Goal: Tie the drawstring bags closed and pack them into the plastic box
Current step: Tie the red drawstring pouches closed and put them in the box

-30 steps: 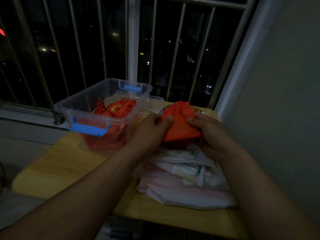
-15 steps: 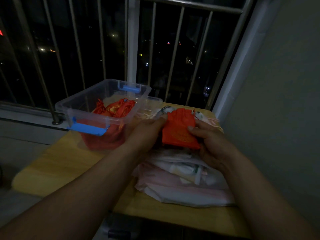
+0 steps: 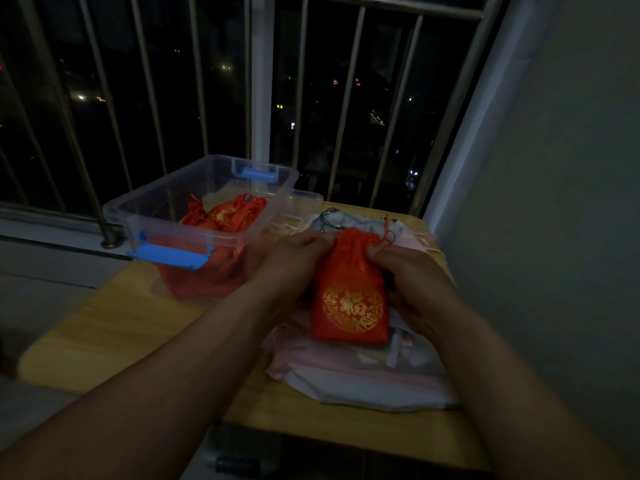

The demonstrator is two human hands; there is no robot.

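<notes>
Head view: on the near right part of the pale wooden table (image 3: 114, 327) lies a heap of pale pink and white cloth bags (image 3: 363, 379). Just above that heap, both hands hold a red satin drawstring bag with a round gold emblem (image 3: 349, 306), its gathered neck pointing away. The left hand (image 3: 291, 265) pinches the neck's left side and the right hand (image 3: 412, 278) pinches its right side, where thin red cords stick out. Farther left stands an open-topped clear plastic box with blue latches (image 3: 166, 202), holding more red bags (image 3: 228, 213). Beyond it, metal railing bars (image 3: 261, 81) stand against the night.

Dim room — barred window (image 3: 263, 98), wooden table (image 3: 114, 327)
</notes>
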